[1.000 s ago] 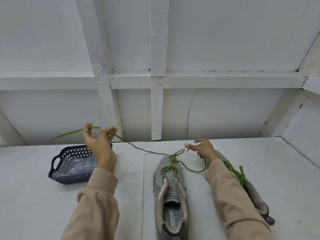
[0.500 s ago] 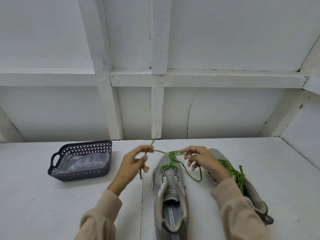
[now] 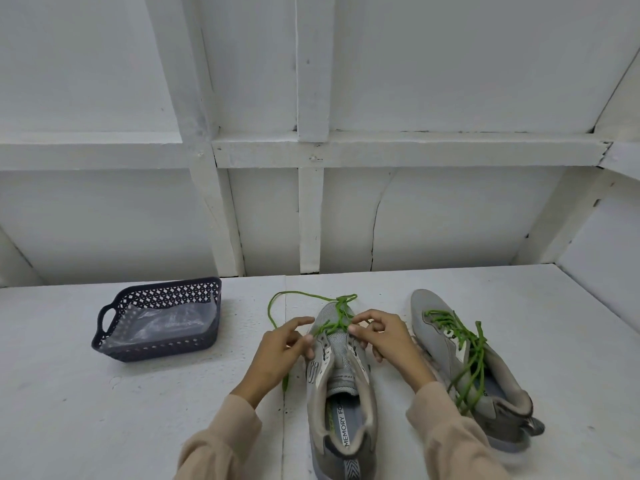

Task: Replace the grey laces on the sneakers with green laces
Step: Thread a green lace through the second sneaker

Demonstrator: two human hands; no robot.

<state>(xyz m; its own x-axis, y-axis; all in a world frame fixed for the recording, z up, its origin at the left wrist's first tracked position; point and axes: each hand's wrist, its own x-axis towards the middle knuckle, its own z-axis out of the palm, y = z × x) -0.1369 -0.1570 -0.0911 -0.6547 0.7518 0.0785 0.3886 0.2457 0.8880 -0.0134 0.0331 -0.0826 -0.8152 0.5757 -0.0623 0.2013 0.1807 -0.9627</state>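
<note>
Two hands meet over the centre sneaker (image 3: 341, 379) on a white table (image 3: 104, 410), where the green lace (image 3: 332, 328) crosses only the eyelets nearest the toe. The shoe's long axis runs 12 to 6 o'clock, with the toe at 12 and the open collar at 6, closest to the person.

The left hand (image 3: 277, 353) sits at the shoe's 9 o'clock flank. Its fingers curl around one strand, whose slack loops out toward 10 o'clock; a tail shows beneath the hand. The right hand (image 3: 389, 337) sits at the 3 o'clock flank, thumb and forefinger pinching the other strand by the right eyelet row.

Both hands are about equally near. The unfilled eyelets lie toward 6 o'clock from the fingertips, so the next crossing likely works back toward the body. The loose loop at 10 o'clock could snag.

The second sneaker (image 3: 427, 304) lies just beside at 3 o'clock, already threaded with its own second lace (image 3: 478, 358). A dark basket (image 3: 156, 348) holding a clear plastic bag (image 3: 162, 320) stands well apart at 9 o'clock.
</note>
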